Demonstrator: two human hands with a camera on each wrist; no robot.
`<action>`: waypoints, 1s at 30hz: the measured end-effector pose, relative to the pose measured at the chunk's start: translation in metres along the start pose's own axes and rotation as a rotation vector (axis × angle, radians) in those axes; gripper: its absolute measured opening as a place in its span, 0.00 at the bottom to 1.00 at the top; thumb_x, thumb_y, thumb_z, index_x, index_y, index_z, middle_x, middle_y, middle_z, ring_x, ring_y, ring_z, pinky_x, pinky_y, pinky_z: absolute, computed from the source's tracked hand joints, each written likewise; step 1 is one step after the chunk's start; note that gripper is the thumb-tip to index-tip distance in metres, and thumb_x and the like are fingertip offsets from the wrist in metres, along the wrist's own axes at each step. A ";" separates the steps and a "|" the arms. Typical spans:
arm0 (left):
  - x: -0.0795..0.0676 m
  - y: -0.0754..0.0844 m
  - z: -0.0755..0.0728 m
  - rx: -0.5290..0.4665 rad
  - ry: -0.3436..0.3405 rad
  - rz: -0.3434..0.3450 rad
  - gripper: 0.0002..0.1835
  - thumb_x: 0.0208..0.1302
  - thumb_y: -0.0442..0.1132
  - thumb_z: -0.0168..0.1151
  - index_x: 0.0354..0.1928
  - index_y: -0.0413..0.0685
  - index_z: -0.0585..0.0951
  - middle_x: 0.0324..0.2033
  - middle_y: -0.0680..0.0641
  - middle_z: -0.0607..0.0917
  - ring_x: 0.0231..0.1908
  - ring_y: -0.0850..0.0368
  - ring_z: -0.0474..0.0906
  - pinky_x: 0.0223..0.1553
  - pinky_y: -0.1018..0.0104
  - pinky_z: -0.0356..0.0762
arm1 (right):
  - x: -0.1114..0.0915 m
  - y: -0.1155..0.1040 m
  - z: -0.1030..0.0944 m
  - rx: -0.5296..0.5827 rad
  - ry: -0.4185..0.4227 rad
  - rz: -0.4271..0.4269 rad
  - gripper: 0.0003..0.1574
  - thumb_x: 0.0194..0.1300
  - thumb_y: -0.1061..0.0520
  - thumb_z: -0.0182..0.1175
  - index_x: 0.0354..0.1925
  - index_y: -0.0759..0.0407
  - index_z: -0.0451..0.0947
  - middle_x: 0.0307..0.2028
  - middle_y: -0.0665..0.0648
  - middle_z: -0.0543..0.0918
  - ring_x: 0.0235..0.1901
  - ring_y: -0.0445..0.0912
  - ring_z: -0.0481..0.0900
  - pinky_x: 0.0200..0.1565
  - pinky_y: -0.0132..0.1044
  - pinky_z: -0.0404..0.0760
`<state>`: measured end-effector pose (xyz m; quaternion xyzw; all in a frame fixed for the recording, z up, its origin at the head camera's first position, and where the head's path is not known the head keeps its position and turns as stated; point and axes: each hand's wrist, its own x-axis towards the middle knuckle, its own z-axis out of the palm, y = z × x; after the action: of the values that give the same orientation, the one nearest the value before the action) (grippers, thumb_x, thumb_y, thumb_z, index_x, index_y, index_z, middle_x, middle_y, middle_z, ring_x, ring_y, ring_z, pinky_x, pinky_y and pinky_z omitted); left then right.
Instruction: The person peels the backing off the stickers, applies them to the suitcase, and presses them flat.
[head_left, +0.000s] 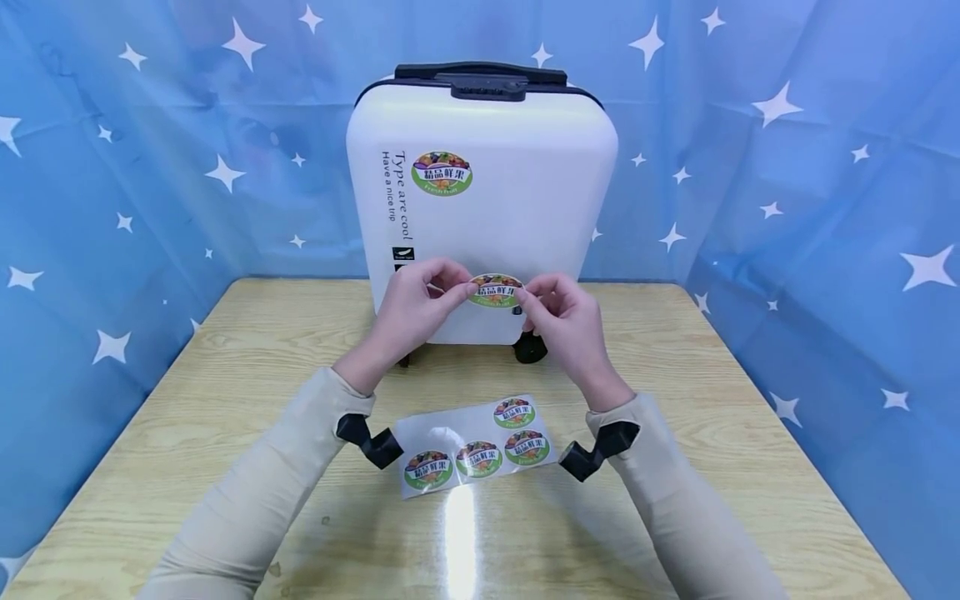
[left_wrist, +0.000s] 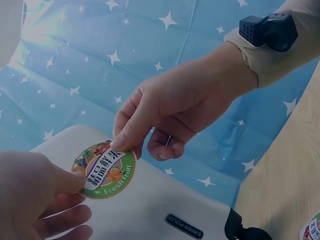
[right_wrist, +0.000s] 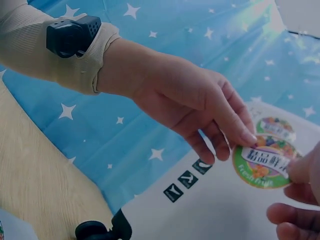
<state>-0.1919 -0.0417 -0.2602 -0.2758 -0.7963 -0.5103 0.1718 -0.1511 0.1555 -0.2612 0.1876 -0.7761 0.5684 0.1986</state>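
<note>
Between both hands is an oval fruit sticker (head_left: 495, 291) with a green lower band reading "Fresh fruit". My left hand (head_left: 422, 302) pinches its left edge between thumb and fingers. Its right edge is pinched by my right hand (head_left: 562, 321). The sticker is held in front of the lower part of a white suitcase (head_left: 517, 192), printed side toward the head camera. A matching sticker (head_left: 442, 174) lies flat on the suitcase's upper left, beside the printed lettering. In the left wrist view, the held sticker (left_wrist: 103, 169) shows its whole face apart from the thumb-covered edges.
On the wooden table (head_left: 630, 500), a sticker sheet (head_left: 465, 425) carrying several more fruit stickers lies below the hands. The suitcase stands upright on black wheels (head_left: 530, 347), its black handle (head_left: 480, 73) on top. A blue star-patterned curtain (head_left: 750, 167) hangs behind and on both sides.
</note>
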 end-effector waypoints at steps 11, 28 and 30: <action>0.013 0.010 -0.007 0.018 -0.003 0.011 0.05 0.60 0.37 0.63 0.34 0.42 0.81 0.29 0.50 0.82 0.29 0.60 0.75 0.34 0.67 0.76 | 0.019 0.023 -0.005 0.016 0.018 -0.030 0.12 0.63 0.53 0.60 0.38 0.62 0.75 0.25 0.67 0.77 0.22 0.53 0.75 0.26 0.37 0.77; 0.034 0.017 -0.009 0.090 0.038 0.068 0.05 0.61 0.37 0.63 0.34 0.41 0.81 0.28 0.50 0.82 0.28 0.61 0.75 0.33 0.69 0.75 | 0.039 0.014 -0.007 -0.001 0.059 -0.014 0.12 0.63 0.52 0.60 0.37 0.61 0.75 0.28 0.66 0.77 0.23 0.54 0.75 0.24 0.34 0.74; 0.036 0.018 -0.008 0.101 0.049 0.065 0.06 0.61 0.37 0.63 0.34 0.42 0.81 0.28 0.50 0.82 0.28 0.61 0.75 0.33 0.70 0.74 | 0.041 0.013 -0.007 -0.005 0.072 -0.022 0.13 0.63 0.51 0.60 0.37 0.60 0.75 0.29 0.66 0.77 0.22 0.52 0.75 0.24 0.34 0.74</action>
<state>-0.2098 -0.0335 -0.2238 -0.2798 -0.8071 -0.4703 0.2214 -0.1920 0.1635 -0.2487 0.1749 -0.7679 0.5704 0.2330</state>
